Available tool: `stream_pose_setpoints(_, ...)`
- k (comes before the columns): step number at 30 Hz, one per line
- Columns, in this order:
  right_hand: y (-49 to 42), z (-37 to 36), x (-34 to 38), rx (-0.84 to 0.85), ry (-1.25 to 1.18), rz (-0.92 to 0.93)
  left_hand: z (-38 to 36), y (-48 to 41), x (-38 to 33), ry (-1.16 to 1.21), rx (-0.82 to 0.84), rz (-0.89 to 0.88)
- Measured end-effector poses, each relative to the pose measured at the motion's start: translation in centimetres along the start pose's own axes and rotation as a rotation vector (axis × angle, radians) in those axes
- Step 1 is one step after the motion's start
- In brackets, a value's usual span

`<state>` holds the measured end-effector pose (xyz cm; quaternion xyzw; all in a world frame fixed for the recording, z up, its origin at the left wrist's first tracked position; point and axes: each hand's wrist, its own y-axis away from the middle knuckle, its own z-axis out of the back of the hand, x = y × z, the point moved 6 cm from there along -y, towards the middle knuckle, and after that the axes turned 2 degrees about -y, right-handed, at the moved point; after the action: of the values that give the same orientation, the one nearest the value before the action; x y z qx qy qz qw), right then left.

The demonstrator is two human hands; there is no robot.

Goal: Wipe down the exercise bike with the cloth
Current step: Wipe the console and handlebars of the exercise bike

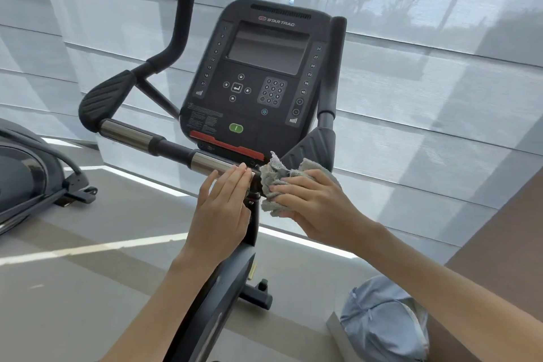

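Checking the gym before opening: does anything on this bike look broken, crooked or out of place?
Nothing stands out. The console and handlebar look intact; the right hand holds the cloth to the handlebar, the left hand rests on it.

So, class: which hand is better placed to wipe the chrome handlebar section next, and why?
Right. The right hand grips the grey cloth, bunched beside the end of the chrome bar; the left hand holds nothing, its straight fingers resting on that bar.

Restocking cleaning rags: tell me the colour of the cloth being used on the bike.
Grey, a plain terry cloth, clearest in the head view.
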<state>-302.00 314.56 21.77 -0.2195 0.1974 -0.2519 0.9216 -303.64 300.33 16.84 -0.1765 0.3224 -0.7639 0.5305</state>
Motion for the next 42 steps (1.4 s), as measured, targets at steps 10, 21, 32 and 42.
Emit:
stream_pose_setpoints(10, -1.4, 3.5, -11.7, -0.318, -0.503, -0.668, 0.2, -0.3, -1.8, 0.024, -0.004, -0.011)
stream_pose_setpoints(21, -1.7, -1.2, -4.6, -0.141, -0.107, -0.437, 0.4, 0.6, -1.3, -0.028, 0.011, 0.017)
stream_pose_setpoints(32, 2.3, 1.4, -1.8, -0.543, -0.584, -0.43, 0.2, 0.5, -1.5, -0.023, 0.045, 0.009)
stream_pose_setpoints(42, -0.4, -0.5, -15.9, -0.44, -0.645, -0.75, 0.2, -0.8, -2.2, -0.005, 0.031, 0.011)
